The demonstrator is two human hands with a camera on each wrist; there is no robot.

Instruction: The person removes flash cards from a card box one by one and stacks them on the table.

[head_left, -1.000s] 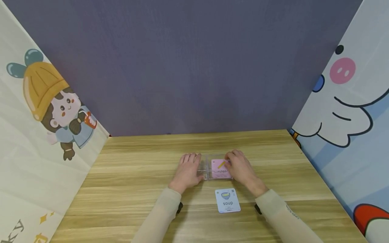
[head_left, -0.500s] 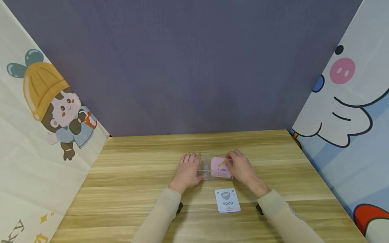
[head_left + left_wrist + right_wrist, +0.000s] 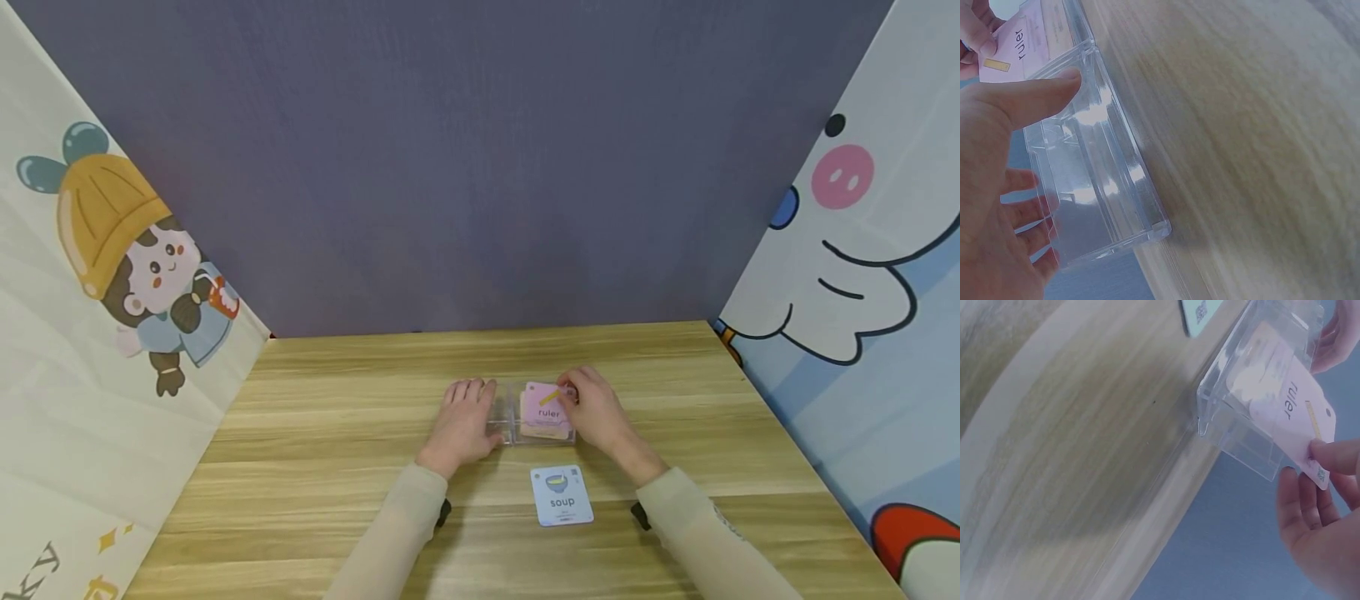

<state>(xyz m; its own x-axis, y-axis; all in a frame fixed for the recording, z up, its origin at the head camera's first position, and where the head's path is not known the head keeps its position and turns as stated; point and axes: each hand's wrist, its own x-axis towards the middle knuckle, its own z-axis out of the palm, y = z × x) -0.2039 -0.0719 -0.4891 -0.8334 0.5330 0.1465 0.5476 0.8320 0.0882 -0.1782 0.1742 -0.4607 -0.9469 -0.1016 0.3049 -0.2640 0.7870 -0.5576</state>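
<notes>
Two hands [image 3: 462, 421] [image 3: 596, 412]: left around clear case [image 3: 1104, 181], right pinched on ruler card [image 3: 546, 408]

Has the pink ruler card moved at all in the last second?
Yes. In the head view, the pink "ruler" card has shifted up the picture, away from the person and farther from the light-blue "soup" card, which stayed put.

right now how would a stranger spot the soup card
On the wooden table, find the clear holder. Below it in the head view lies the soup card, pale blue with a bowl picture; unlike the pink ruler card, it lies wholly outside the holder.
</notes>
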